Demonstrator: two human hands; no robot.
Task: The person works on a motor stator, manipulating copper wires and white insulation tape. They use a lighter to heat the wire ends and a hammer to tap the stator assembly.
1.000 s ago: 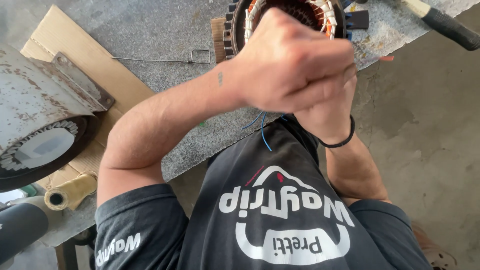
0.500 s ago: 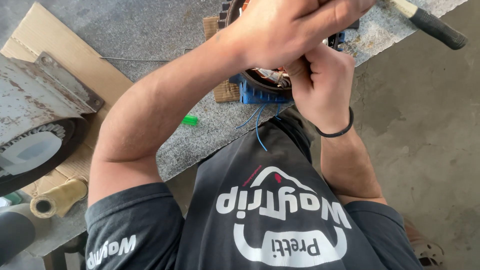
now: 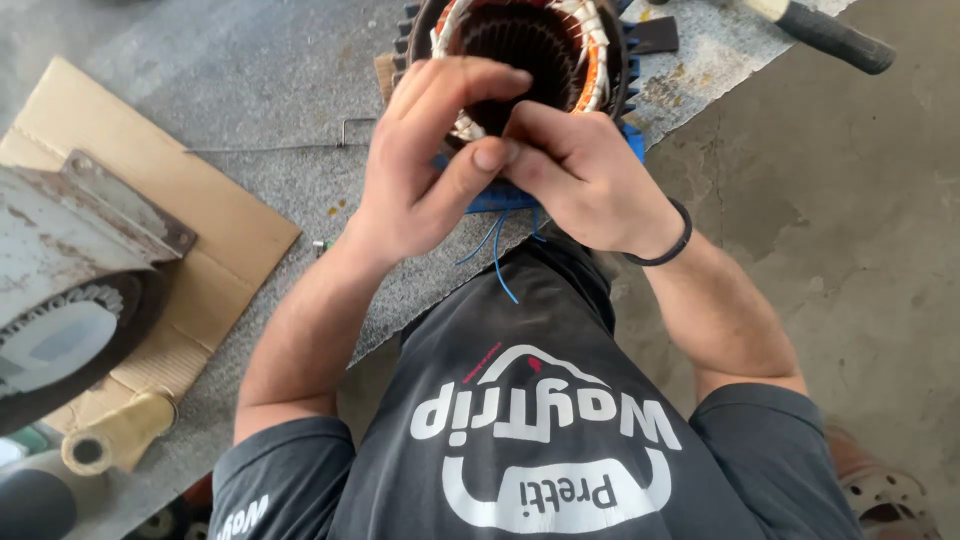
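Pinching together at the near rim of a motor stator [image 3: 530,50], both hands meet over the bench: left hand [image 3: 425,175] w/ fingers curled, thumb pressed forward to the fingertips of the right hand [image 3: 585,175], which is half closed; whatever is nipped between them is too small to tell, prob. a wire end. 1 black band sits on the right wrist [image 3: 668,240]. The stator is round, dark ribbed metal outside, slotted bore inside, w/ orange-and-white windings bulging round the top edge; it stands upright on the grey speckled bench [image 3: 250,90], just beyond the knuckles. 2–3 thin blue wires [image 3: 497,255] hang from under the hands toward the dark T-shirt. Further out: 1 flat brown cardboard sheet [image 3: 130,190] at left, 1 rusty grey metal housing [image 3: 60,270] lying on it, 1 cream tape roll [image 3: 115,440] near the bench edge, 1 thin bent wire hook [image 3: 300,140], and 1 black-handled tool [image 3: 825,35] at far right.
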